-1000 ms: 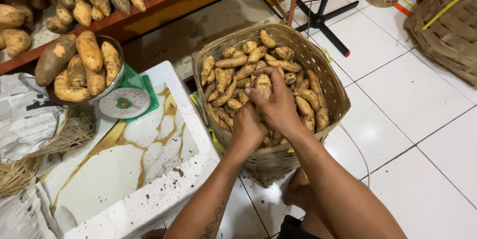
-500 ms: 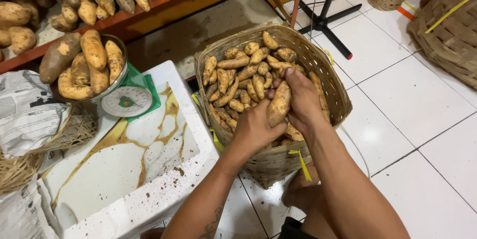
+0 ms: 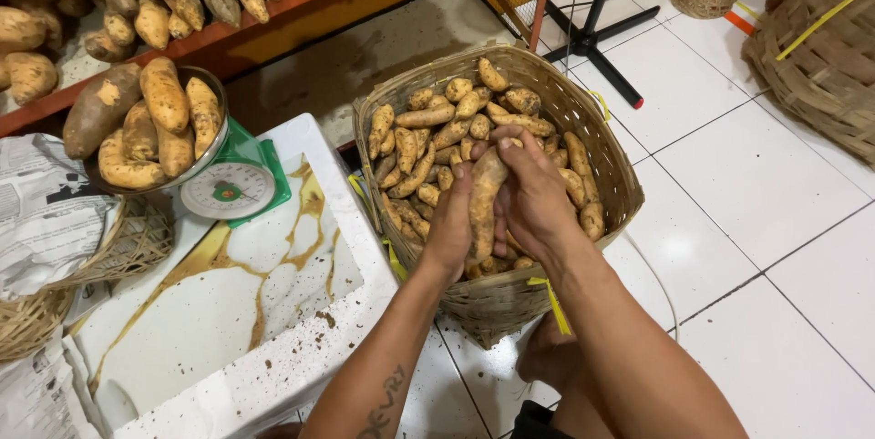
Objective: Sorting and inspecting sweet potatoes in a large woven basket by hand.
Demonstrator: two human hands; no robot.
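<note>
Two bare hands meet over a round woven cane basket and clasp one long, tan, dirt-dusted sweet potato, held nearly upright above the basket's heap. The left hand wraps the tuber's left side, fingers closed around it; the right hand clamps it from the right, fingertips curled over its upper end. Beneath and behind the grip lies a pile of smaller sweet potatoes, knobbly and orange-brown, too many to count. A yellow plastic strap hangs down the basket's wall just below the right wrist.

Left of the grip stands a white foam box with a marbled, soil-speckled lid. Beyond that sits a green dial scale, its metal pan holding five fat sweet potatoes. Farther left lie crumpled newspaper and a shallow wicker tray. Above the grip, an orange wooden shelf carries more tubers. To the right, on white floor tiles, rests a second large woven basket
</note>
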